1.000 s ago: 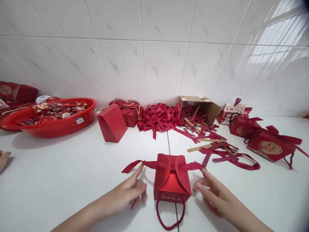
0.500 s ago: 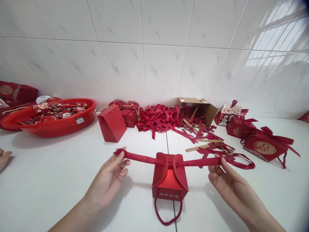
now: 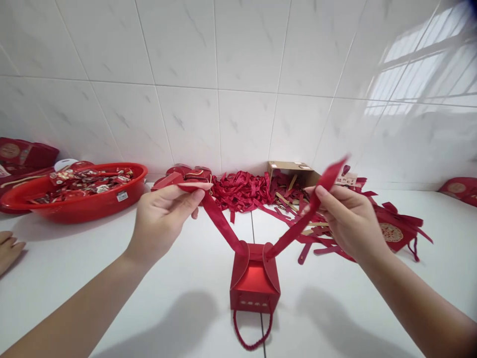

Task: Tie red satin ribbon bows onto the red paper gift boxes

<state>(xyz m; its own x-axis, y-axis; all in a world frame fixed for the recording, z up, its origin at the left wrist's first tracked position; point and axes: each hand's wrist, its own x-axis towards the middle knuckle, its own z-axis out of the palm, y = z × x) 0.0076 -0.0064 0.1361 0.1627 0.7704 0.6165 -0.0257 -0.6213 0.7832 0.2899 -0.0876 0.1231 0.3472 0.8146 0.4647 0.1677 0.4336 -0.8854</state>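
Note:
A small red gift box stands on the white table in front of me, its rope handle lying toward me. A dark red ribbon runs through the slots of its curved top flaps, and both ends rise in a V. My left hand pinches one end between thumb and fingers, up and left of the box. My right hand pinches the other end, up and right, with the ribbon's tip sticking up past the thumb.
A red basin of wrapped sweets stands left. Along the wall lie a ribbon heap and a cardboard box spilling strips. Finished boxes with bows stand right. Another person's hand rests at the left edge.
Both hands have lifted the ribbon ends up off the table and somewhat closer together, so the ribbon went from nearly level to a V. The view has shifted a little.

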